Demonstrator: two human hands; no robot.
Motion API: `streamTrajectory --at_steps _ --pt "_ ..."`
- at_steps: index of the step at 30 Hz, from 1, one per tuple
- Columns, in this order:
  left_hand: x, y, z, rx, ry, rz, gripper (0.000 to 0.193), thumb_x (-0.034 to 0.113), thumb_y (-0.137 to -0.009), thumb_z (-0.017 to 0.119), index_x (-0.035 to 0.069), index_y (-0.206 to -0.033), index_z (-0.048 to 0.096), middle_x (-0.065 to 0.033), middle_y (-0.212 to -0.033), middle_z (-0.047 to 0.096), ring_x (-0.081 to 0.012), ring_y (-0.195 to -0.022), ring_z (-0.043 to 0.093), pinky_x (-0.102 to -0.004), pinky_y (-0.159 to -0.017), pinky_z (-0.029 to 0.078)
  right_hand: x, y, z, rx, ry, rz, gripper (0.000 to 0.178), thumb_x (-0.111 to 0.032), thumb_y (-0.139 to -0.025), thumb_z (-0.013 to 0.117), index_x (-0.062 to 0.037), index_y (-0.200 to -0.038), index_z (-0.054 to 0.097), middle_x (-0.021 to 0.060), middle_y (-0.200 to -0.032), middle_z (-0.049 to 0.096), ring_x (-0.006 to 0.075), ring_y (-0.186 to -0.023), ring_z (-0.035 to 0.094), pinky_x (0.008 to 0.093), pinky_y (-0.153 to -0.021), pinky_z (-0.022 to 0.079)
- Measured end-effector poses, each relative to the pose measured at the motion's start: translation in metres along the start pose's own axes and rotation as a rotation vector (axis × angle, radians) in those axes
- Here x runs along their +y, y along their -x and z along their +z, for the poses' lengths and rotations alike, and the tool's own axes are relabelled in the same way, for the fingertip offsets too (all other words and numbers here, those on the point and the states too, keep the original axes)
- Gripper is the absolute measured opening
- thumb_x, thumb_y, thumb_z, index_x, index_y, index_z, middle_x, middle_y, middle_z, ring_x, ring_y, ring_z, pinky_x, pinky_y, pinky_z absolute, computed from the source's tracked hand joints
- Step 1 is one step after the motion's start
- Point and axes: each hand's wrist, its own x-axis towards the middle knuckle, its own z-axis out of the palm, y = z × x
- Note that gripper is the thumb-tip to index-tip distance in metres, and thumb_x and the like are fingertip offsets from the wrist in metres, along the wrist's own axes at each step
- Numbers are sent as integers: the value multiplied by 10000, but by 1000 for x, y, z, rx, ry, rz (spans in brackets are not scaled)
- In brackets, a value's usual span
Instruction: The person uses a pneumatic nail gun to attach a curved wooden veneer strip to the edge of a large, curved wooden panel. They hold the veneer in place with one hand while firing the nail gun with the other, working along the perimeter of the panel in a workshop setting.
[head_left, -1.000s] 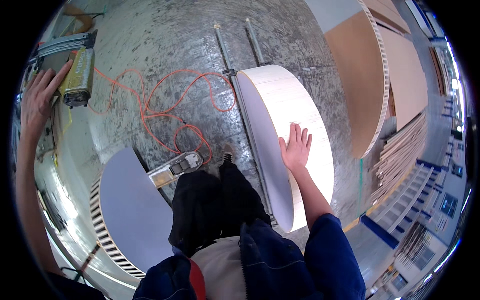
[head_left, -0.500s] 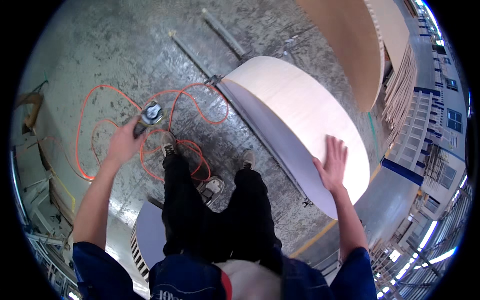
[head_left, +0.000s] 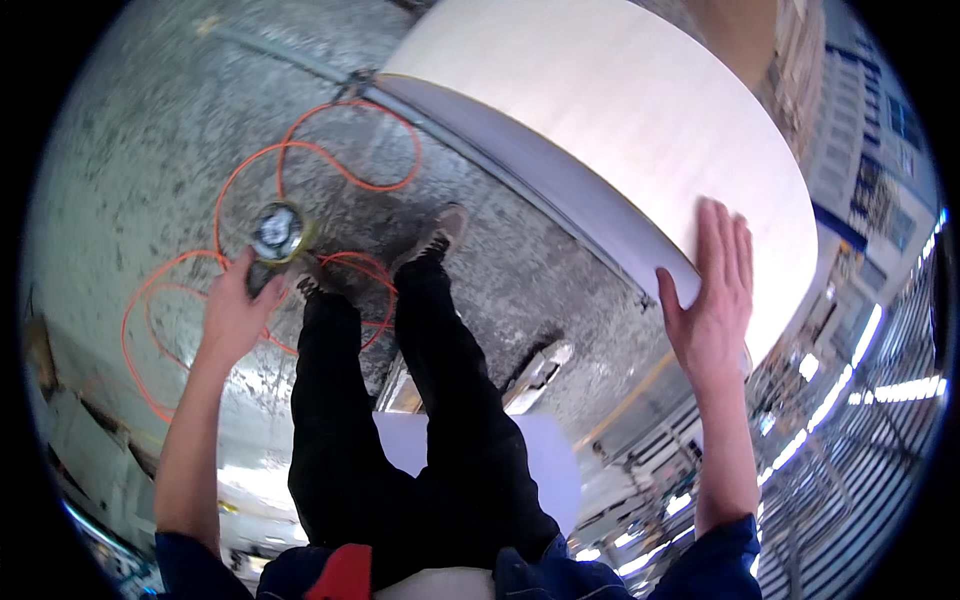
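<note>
My left hand (head_left: 232, 318) is closed around the dark handle of a round sander (head_left: 278, 232), held above the floor with its silver-and-black top showing and a yellowish rim. An orange hose (head_left: 345, 172) loops over the floor beneath it. On my right, a large curved pale wooden piece (head_left: 620, 110) has a smooth light outer face and a greyish inner side. My right hand (head_left: 712, 300) is open, fingers stretched out over the near end of that piece. Whether the whole palm touches it I cannot tell.
A long metal bar clamp (head_left: 480, 152) runs along the curved piece's straight edge. Another light-coloured panel (head_left: 545, 465) lies behind my legs. Stacked wooden strips (head_left: 797, 60) and racks stand at the far right. My shoes are close to the hose loops.
My view has turned and moved nearer to the curved piece, which now looks larger. My feet have shifted. The sander stays in my left hand, and my right hand remains at the piece's near end.
</note>
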Motion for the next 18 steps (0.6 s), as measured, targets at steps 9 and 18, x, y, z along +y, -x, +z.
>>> streamTrajectory --at_steps 9,18 --pt "144 24 -92 -185 440 -2 361 155 -987 648 10 -1281 498 -20 -782 545 -85 -583 519 -243 -522 436 97 101 20 297 29 424 778 -287 -757 901 -91 -1439 583 162 -1377 651 336 -1324 593 479 -1169 434" --pt "243 50 -77 -312 436 182 437 144 -913 704 35 -1253 453 -86 -786 564 -140 -510 522 -267 -444 424 139 138 63 549 -17 376 760 -386 -747 885 -142 -1414 615 104 -1334 690 313 -1278 632 441 -1134 480"
